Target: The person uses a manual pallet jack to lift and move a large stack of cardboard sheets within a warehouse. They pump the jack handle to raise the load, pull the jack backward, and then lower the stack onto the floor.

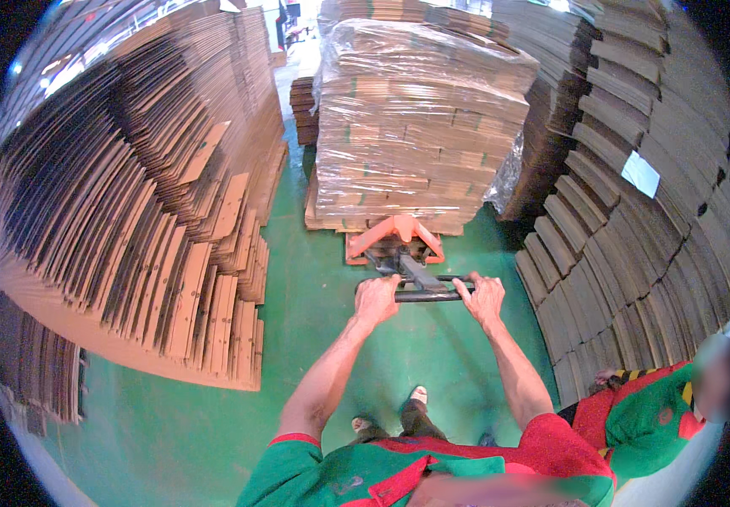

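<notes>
Both of my arms stretch forward to the black handle [426, 296] of an orange pallet jack [404, 228]. My left hand [377, 298] is closed around the handle's left end, and my right hand [485, 297] grips its right end. Beyond the handle, the jack's orange frame stands against a pallet load of flat cardboard [420, 127] wrapped in clear film. The jack's forks are hidden under that load.
Tall stacks of flat cardboard [141, 203] line the left side. More cardboard stacks [635, 253] rise along the right, with a white sheet [640, 174] on them. A co-worker in green and red [652, 422] is close at my right. The floor [297, 338] is green.
</notes>
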Action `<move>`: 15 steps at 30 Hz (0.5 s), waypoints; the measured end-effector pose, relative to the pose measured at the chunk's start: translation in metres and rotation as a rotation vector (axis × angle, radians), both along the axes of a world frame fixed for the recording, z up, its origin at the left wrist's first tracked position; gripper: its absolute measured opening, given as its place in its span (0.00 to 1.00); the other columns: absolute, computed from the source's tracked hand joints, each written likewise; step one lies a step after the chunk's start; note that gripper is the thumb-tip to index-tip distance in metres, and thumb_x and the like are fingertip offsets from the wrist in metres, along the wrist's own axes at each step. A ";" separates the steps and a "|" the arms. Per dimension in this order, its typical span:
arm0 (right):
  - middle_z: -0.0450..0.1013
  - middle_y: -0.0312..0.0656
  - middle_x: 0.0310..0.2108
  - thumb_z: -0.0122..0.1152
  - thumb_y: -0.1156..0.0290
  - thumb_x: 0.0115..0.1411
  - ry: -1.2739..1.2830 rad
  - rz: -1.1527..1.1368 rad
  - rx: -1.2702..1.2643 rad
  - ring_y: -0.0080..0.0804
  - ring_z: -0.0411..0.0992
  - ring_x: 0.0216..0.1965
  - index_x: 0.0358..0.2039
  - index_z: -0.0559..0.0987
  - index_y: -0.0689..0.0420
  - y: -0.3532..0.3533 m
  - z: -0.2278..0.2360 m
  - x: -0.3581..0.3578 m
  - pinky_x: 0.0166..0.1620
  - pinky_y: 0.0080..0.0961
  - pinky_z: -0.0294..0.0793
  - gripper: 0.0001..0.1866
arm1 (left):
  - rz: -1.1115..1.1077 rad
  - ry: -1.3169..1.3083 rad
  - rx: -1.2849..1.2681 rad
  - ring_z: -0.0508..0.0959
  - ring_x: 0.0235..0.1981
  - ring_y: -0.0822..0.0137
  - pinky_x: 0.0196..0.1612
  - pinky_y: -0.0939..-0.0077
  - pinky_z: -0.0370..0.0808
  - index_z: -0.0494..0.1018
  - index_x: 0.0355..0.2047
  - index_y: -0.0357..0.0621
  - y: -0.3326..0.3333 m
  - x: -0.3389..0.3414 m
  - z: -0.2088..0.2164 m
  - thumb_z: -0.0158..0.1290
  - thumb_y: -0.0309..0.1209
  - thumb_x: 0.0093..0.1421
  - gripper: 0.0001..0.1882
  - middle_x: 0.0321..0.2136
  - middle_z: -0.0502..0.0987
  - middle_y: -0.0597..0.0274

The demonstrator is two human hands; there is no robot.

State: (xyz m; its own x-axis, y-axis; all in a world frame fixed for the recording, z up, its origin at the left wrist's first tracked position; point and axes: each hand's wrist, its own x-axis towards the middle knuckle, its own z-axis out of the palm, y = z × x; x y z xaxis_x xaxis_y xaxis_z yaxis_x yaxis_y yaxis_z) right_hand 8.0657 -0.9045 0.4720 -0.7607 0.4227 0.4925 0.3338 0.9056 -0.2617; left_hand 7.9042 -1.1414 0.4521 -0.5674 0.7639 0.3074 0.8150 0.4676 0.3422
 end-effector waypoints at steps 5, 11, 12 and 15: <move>0.75 0.50 0.24 0.64 0.41 0.54 -0.045 -0.157 0.120 0.48 0.72 0.33 0.28 0.82 0.56 -0.043 -0.076 0.065 0.42 0.44 0.68 0.26 | 0.064 0.157 -0.042 0.81 0.32 0.52 0.36 0.56 0.79 0.75 0.40 0.48 -0.040 0.071 -0.076 0.66 0.34 0.45 0.21 0.31 0.80 0.59; 0.79 0.54 0.40 0.56 0.30 0.55 -0.727 0.104 -0.224 0.51 0.75 0.50 0.45 0.83 0.53 -0.103 -0.185 0.175 0.55 0.47 0.68 0.37 | -0.266 -0.272 -0.564 0.83 0.40 0.53 0.44 0.54 0.77 0.78 0.40 0.50 -0.103 0.163 -0.210 0.63 0.39 0.51 0.16 0.35 0.82 0.54; 0.79 0.54 0.43 0.54 0.28 0.55 -0.947 0.157 -0.270 0.52 0.74 0.52 0.48 0.83 0.52 -0.099 -0.181 0.172 0.55 0.45 0.68 0.39 | -0.308 -0.320 -0.683 0.83 0.40 0.53 0.45 0.53 0.77 0.79 0.39 0.50 -0.103 0.158 -0.211 0.62 0.40 0.52 0.15 0.35 0.82 0.54; 0.79 0.54 0.45 0.49 0.25 0.56 -0.948 0.185 -0.414 0.53 0.75 0.51 0.53 0.81 0.46 -0.058 -0.130 0.134 0.55 0.51 0.71 0.41 | -0.299 -0.396 -0.559 0.83 0.39 0.49 0.45 0.51 0.78 0.79 0.40 0.50 -0.077 0.113 -0.167 0.62 0.42 0.54 0.16 0.32 0.83 0.55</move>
State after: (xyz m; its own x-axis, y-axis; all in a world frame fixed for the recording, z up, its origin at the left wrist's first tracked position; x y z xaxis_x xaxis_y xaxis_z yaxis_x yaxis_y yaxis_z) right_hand 8.1999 -0.9623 0.3424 -0.8291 0.2596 -0.4952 0.4293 0.8630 -0.2663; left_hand 8.0174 -1.2181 0.2850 -0.2988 0.8852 -0.3566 0.7998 0.4361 0.4125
